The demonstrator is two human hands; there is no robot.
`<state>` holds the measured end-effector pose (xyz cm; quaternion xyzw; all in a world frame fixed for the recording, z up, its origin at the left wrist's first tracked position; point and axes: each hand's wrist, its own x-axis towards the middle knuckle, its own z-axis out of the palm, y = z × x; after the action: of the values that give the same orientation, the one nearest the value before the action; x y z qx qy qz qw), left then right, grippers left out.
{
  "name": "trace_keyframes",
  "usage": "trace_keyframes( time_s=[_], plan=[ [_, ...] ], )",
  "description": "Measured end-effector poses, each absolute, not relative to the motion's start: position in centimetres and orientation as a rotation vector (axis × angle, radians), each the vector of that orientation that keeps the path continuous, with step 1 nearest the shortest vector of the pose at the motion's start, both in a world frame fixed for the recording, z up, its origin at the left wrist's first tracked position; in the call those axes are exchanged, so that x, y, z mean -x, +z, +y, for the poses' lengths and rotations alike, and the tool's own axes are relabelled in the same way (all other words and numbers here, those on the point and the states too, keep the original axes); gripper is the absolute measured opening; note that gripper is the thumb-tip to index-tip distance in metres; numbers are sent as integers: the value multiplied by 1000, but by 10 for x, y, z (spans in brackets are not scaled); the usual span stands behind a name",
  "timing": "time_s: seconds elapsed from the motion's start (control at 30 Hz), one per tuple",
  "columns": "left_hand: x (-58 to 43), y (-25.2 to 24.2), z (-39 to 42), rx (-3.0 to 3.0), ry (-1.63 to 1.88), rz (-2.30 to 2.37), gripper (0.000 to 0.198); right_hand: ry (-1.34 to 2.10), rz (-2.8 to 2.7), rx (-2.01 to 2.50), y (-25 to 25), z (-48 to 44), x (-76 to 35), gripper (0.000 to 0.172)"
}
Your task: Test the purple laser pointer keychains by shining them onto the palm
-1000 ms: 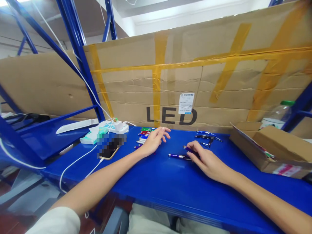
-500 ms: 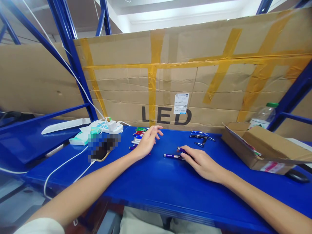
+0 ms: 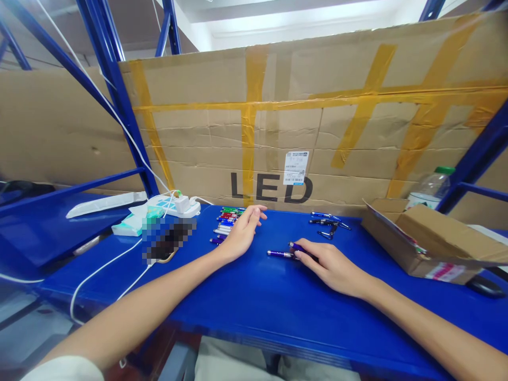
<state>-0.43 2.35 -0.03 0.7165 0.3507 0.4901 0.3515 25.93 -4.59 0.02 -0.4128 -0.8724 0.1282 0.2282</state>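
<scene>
Beyond the left hand (image 3: 241, 235) and the right hand (image 3: 331, 264) stands a large taped carton (image 3: 190, 143) lettered LED; beneath them spreads a blue table (image 3: 254, 299). To the right hand's right sits an open cardboard box (image 3: 391, 246). The left hand, fingers loosely curled, partly hides a row of coloured pens (image 3: 223, 223); whether it grips one, I cannot tell. The right hand clamps a purple pen (image 3: 295, 246) between thumb and fingers; a second purple pen (image 3: 279, 254) lies at its fingertips, leftward, with loose pens (image 3: 321, 222) beyond.

On the table (image 3: 254, 301), a row of pens (image 3: 223, 223) lies right of the phone (image 3: 166, 243). Other pens (image 3: 322, 222) lie farther right, before the large carton (image 3: 198, 148). Right of these stands the small box (image 3: 391, 246), the bottle (image 3: 434, 183) behind it.
</scene>
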Motion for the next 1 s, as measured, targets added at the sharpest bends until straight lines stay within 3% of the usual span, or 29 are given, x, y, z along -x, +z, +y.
trace_keyframes(
  time_s=[0.23, 0.6, 1.0],
  plan=[
    [2, -1, 17, -1906, 1190, 835, 50, 369, -2370, 1139, -1, -44, -261, 34],
    [-2, -5, 28, -1494, 1097, 707, 70, 272, -2425, 1220, 0, -46, -258, 41],
    [0, -4, 29, -1446, 1011, 710, 77, 124, -2263, 1345, -6, -40, -264, 40]
  ],
)
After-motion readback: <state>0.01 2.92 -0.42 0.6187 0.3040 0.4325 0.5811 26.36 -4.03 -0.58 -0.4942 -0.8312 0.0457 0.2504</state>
